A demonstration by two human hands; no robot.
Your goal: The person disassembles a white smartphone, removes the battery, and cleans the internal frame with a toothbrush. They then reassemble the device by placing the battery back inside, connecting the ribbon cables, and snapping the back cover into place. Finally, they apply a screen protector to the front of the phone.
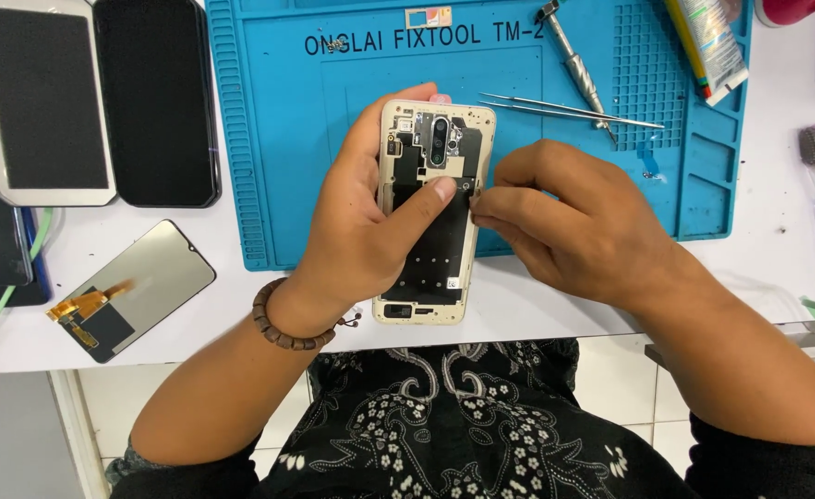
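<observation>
Both hands on an opened phone (435, 208) with its back cover off — left hand (361, 236) wraps it, thumb across the black shield, held over the blue mat (259, 139) on the worktop. Right hand (564, 222) pinches at its right edge — can't tell what. Tweezers (569, 109) lie nearby.

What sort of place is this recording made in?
Likely a phone repair bench: the hands hold an opened phone over a blue repair mat, with tweezers, a screwdriver and a loose screen panel nearby.
</observation>
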